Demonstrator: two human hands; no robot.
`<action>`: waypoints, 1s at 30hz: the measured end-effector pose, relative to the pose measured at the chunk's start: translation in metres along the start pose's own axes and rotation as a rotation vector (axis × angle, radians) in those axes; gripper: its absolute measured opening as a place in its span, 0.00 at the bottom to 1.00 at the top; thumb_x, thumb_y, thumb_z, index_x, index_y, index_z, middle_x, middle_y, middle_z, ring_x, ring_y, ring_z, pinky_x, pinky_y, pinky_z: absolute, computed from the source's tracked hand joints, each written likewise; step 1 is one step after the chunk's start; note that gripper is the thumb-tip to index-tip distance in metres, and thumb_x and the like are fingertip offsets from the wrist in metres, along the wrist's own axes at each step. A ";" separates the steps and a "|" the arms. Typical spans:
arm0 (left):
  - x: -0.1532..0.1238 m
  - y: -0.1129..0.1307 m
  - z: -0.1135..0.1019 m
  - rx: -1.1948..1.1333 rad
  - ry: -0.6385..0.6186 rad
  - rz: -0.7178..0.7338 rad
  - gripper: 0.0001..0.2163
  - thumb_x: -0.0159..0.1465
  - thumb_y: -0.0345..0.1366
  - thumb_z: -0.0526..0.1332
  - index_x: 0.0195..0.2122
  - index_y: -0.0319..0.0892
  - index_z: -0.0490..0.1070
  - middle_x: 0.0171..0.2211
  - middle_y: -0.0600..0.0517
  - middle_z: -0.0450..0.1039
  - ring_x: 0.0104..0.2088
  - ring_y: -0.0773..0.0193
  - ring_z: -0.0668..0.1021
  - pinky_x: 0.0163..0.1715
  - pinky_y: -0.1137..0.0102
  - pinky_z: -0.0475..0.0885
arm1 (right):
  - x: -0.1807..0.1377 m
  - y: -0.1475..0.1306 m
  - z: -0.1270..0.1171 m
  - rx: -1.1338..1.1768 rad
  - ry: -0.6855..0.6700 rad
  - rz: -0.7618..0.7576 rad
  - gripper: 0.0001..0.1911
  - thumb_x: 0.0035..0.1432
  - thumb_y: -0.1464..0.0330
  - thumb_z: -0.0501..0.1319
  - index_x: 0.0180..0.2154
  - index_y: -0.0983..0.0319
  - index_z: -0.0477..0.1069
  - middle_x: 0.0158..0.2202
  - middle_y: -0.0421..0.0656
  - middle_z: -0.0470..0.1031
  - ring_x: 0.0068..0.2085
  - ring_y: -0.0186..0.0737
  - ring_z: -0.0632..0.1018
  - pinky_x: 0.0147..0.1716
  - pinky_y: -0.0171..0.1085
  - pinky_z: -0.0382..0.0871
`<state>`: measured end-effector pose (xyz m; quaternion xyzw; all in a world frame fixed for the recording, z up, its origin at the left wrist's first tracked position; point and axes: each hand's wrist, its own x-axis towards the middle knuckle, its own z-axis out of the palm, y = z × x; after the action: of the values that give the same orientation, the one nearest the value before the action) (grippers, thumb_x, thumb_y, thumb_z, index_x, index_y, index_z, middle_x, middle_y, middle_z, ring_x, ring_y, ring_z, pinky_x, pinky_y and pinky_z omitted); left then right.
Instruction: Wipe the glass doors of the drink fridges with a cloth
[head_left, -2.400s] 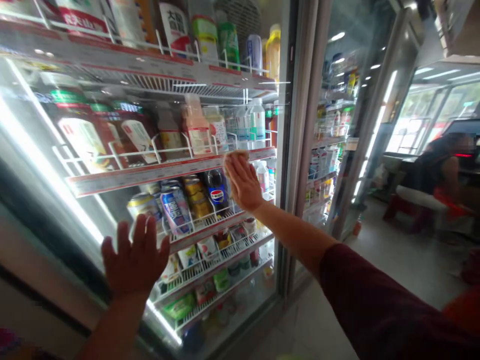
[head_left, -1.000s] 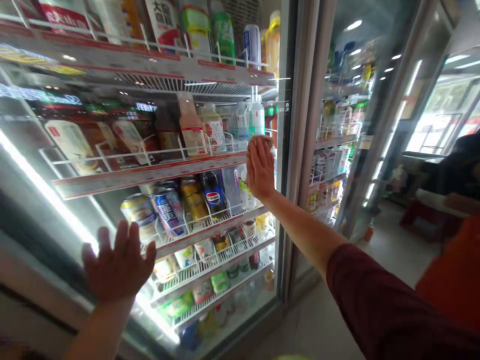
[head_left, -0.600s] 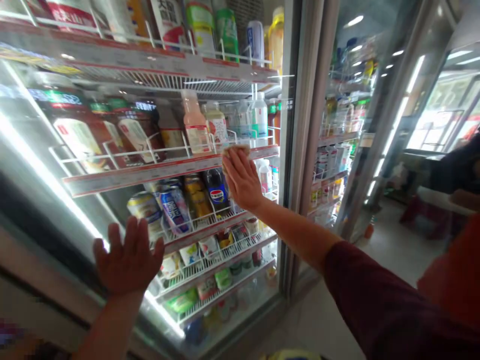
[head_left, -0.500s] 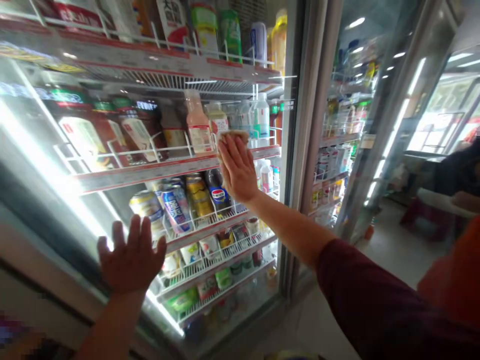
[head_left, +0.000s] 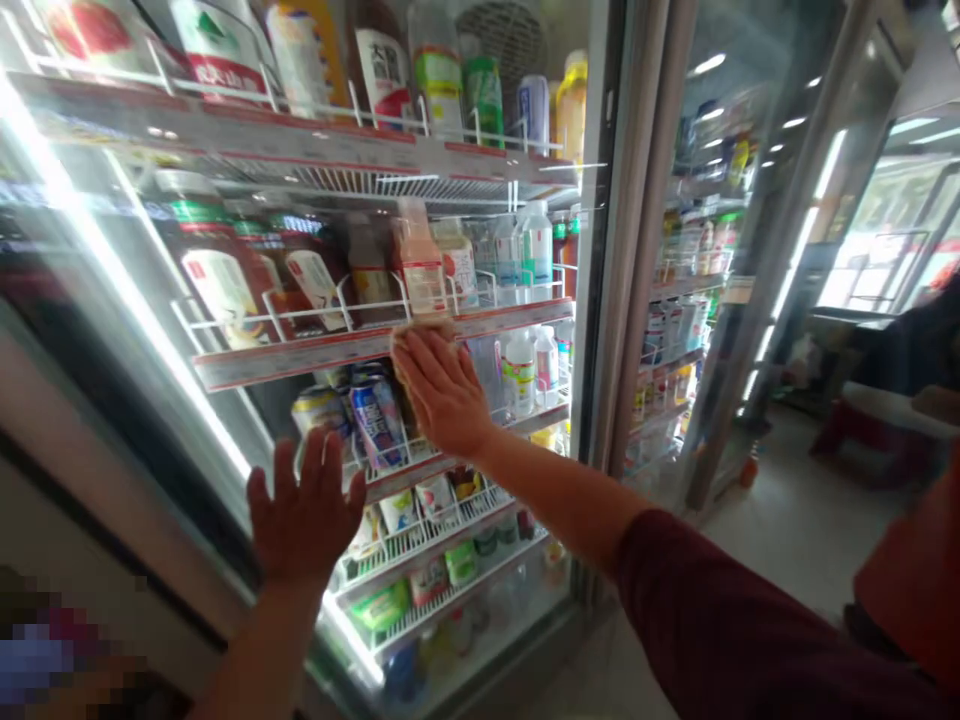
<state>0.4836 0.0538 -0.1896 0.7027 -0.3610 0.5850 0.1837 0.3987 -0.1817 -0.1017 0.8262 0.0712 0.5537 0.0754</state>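
Observation:
I stand at a drinks cooler with a glass door [head_left: 525,260]. My left hand [head_left: 306,510] lies flat on the glass low at the left, fingers spread, holding nothing. My right hand [head_left: 441,388] presses flat on the glass at mid height, with a beige cloth [head_left: 409,338] under its palm and fingers; only the cloth's edge shows above the fingertips. Behind the glass, shelves [head_left: 352,345] carry bottles and cans.
The door frame [head_left: 626,240] runs upright to the right of my right hand. Further cooler doors [head_left: 720,250] line the aisle beyond it. A seated person [head_left: 911,370] is at the far right by the windows. An orange garment [head_left: 915,580] fills the right edge.
My right hand slid the cloth across the glass: up and right, then back left and down to below the middle shelf. My left hand stayed flat on the door.

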 end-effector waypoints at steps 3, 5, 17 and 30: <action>0.001 0.001 -0.001 -0.001 -0.008 0.003 0.40 0.70 0.40 0.66 0.79 0.51 0.48 0.74 0.43 0.60 0.77 0.43 0.53 0.74 0.43 0.43 | -0.037 -0.011 0.011 0.042 -0.104 -0.186 0.29 0.77 0.65 0.52 0.75 0.52 0.59 0.75 0.34 0.61 0.78 0.38 0.55 0.78 0.45 0.50; 0.001 0.002 -0.002 -0.001 -0.009 0.004 0.37 0.72 0.39 0.63 0.79 0.51 0.48 0.74 0.44 0.59 0.77 0.46 0.53 0.75 0.44 0.43 | -0.043 -0.014 0.011 0.033 -0.158 -0.254 0.29 0.77 0.65 0.51 0.75 0.50 0.59 0.75 0.32 0.61 0.77 0.35 0.57 0.78 0.44 0.52; -0.001 0.000 -0.001 -0.051 -0.032 -0.033 0.35 0.72 0.38 0.63 0.78 0.53 0.51 0.73 0.43 0.61 0.77 0.41 0.55 0.73 0.34 0.46 | -0.046 -0.022 0.011 -0.002 -0.147 -0.298 0.29 0.77 0.65 0.49 0.75 0.49 0.56 0.76 0.28 0.57 0.79 0.31 0.51 0.78 0.43 0.51; -0.001 0.000 0.002 -0.060 -0.026 -0.059 0.36 0.69 0.38 0.65 0.77 0.51 0.55 0.72 0.41 0.63 0.76 0.39 0.56 0.72 0.33 0.47 | -0.055 0.028 0.004 0.025 -0.184 -0.331 0.28 0.77 0.67 0.50 0.74 0.49 0.59 0.75 0.30 0.60 0.77 0.34 0.56 0.77 0.44 0.55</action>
<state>0.4849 0.0529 -0.1907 0.7146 -0.3599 0.5591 0.2171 0.3830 -0.2199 -0.1477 0.8512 0.2059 0.4550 0.1613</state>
